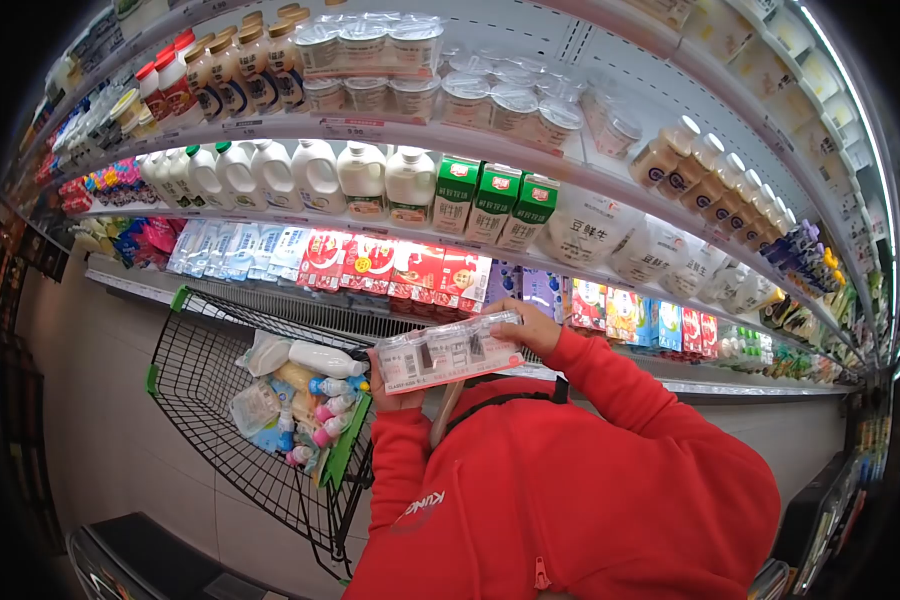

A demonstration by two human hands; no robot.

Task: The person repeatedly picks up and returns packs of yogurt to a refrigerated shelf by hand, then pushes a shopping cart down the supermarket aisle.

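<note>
Both of my hands hold a plastic-wrapped yogurt multipack (448,352) in front of my chest. Its printed white-and-pink side, with dark text blocks, faces up toward me. My left hand (394,388) grips the near left end, its fingers partly hidden under the pack. At the far right end, my right hand (533,328) is closed on the corner. Just left of my left hand stands a shopping cart (195,400) with black wire sides and green corners. Inside it lie a white bottle (322,359), several small bottles with blue and pink caps, and bagged goods (257,408).
A refrigerated shelf (370,135) runs across in front of me. It bears wrapped cup packs (372,62), white milk jugs (315,178), green-topped cartons (497,205), round white bags (588,225) and red boxes (422,272). Tiled floor (120,420) shows around the cart.
</note>
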